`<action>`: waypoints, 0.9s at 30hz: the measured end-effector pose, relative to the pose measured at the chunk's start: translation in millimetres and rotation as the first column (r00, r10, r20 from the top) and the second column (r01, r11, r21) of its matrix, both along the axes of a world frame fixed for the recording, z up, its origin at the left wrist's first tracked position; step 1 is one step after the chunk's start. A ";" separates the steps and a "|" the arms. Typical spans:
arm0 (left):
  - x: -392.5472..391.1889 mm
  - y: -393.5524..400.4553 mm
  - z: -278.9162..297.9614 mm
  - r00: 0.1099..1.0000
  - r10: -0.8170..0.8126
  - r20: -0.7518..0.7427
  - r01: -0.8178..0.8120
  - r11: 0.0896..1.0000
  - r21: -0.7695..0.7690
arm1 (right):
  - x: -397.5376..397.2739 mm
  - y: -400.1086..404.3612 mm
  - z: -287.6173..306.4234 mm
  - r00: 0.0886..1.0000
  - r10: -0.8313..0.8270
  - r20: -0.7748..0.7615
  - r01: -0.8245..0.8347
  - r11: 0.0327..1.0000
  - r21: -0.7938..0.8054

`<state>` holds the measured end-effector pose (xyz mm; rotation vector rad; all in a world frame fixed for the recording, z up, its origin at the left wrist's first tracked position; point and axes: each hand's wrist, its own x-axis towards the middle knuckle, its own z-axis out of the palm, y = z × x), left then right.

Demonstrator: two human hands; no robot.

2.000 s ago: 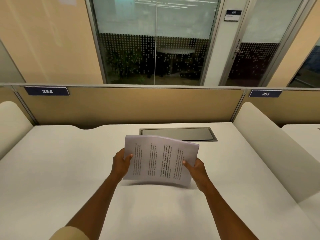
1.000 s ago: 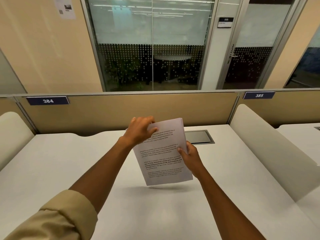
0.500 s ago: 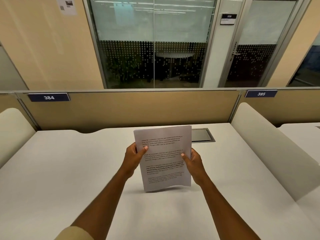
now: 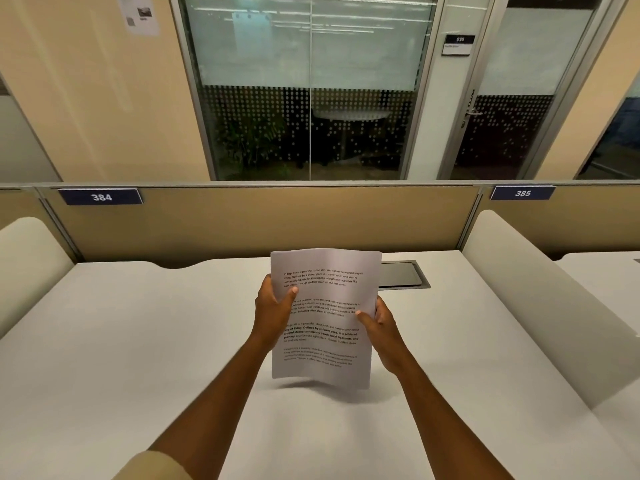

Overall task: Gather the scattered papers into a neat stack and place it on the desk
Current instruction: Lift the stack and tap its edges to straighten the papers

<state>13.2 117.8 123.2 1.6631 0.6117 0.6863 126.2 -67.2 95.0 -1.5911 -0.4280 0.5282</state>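
Observation:
A stack of white printed papers [image 4: 323, 355] stands upright in portrait position above the middle of the white desk [image 4: 138, 358]. Its bottom edge hangs just over the desk and casts a shadow there. My left hand [image 4: 273, 315] grips the stack's left edge, thumb on the front sheet. My right hand [image 4: 379, 323] grips the right edge the same way. The sheets look lined up, with the top slightly curved. No loose paper lies on the desk.
A dark cable hatch [image 4: 403, 274] is set in the desk behind the stack. A tan partition [image 4: 242, 220] with the label 384 [image 4: 101, 197] closes the far side. Rounded white dividers stand at the left [image 4: 24, 268] and right [image 4: 540, 296].
The stack has been turned from landscape to portrait. My left hand went from the top edge back to the left edge. Since half a second ago the stack has straightened and barely moved.

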 end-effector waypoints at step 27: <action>-39.8 56.9 6.1 0.945 0.233 -0.231 -0.281 0.938 -0.205 | -11.1 34.2 -36.8 0.942 0.319 -0.101 -0.330 0.937 -0.117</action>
